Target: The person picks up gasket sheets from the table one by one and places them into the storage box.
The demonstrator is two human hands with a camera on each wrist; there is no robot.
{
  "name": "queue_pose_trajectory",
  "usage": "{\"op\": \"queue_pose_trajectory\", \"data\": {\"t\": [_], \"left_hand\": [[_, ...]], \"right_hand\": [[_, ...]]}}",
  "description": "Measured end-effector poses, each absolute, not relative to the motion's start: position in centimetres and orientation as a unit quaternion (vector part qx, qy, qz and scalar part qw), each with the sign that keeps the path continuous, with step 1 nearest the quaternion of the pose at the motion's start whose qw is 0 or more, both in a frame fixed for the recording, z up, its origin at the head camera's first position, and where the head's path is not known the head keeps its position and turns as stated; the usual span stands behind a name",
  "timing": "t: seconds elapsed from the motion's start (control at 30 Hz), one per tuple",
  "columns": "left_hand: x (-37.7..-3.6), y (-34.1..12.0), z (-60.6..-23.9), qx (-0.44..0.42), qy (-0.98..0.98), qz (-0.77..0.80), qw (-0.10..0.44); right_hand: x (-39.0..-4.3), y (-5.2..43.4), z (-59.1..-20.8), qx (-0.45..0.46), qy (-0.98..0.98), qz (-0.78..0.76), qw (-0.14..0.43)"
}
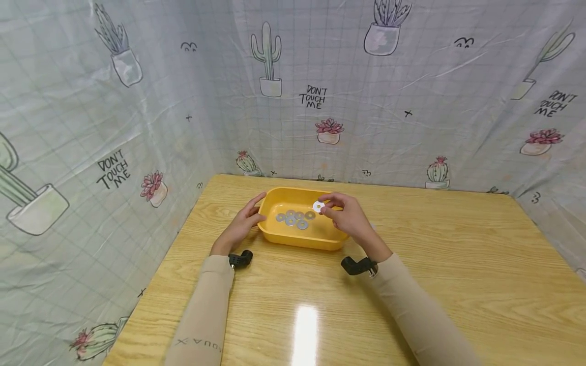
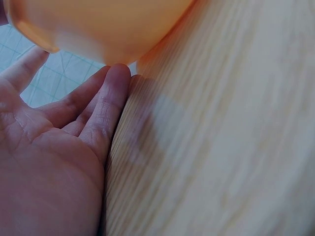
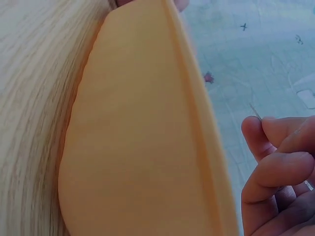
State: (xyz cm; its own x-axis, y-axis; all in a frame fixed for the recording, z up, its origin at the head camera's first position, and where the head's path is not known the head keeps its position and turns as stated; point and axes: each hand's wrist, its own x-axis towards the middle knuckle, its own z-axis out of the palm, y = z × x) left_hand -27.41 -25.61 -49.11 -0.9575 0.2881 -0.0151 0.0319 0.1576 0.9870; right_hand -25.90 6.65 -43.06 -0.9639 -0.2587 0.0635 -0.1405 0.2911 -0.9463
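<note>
A yellow plastic tray [image 1: 278, 235] sits on the wooden table [image 1: 435, 264], with several flat metal washers [image 1: 295, 218] lying inside it. My right hand [image 1: 343, 213] hovers over the tray's right side and pinches one washer [image 1: 318, 206] between thumb and fingertips; in the right wrist view the washer [image 3: 256, 112] shows edge-on above the tray's outer wall [image 3: 142, 147]. My left hand [image 1: 244, 221] rests with straight fingers against the tray's left wall, and in the left wrist view its fingertips [image 2: 115, 78] touch the tray's underside [image 2: 98, 24].
A cactus-print curtain [image 1: 137, 101] encloses the table on the left, back and right. The table's left edge [image 1: 155, 279] runs close beside my left forearm. Bare wood stretches to the right and towards me.
</note>
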Motion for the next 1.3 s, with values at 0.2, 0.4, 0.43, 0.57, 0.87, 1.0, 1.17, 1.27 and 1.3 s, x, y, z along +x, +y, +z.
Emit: {"op": "queue_pose_trajectory", "data": {"t": [0.2,0.4,0.43,0.57,0.87,1.0,1.17,1.27,1.3], "left_hand": [[-27.6,-25.6,-49.2,0.1,0.752,0.642,0.107],[-27.5,-25.7,-49.0,0.099,0.754,0.641,0.106],[-27.5,-25.8,-49.0,0.1,0.755,0.64,0.105],[-27.4,-25.7,-49.1,0.099,0.756,0.639,0.1],[-27.3,-25.4,-49.0,0.102,0.756,0.639,0.096],[-27.3,-25.4,-49.1,0.104,0.756,0.639,0.098],[-27.2,-25.5,-49.0,0.11,0.757,0.636,0.098],[-27.0,-25.5,-48.9,0.112,0.757,0.636,0.1],[-27.0,-25.6,-48.9,0.113,0.757,0.636,0.1]], "right_hand": [[-26.9,6.0,-43.5,-0.124,0.818,-0.557,0.062],[-27.8,5.3,-43.7,-0.137,0.843,-0.517,0.065],[-27.9,5.2,-43.9,-0.139,0.846,-0.51,0.066],[-28.4,4.8,-44.4,-0.148,0.862,-0.48,0.061],[-28.6,4.3,-44.9,-0.131,0.907,-0.397,0.058],[-28.7,4.0,-45.0,-0.12,0.922,-0.364,0.062],[-28.7,3.7,-45.1,-0.108,0.924,-0.359,0.082],[-28.7,3.5,-45.3,-0.107,0.93,-0.344,0.078],[-28.7,3.4,-45.3,-0.109,0.933,-0.335,0.072]]}}
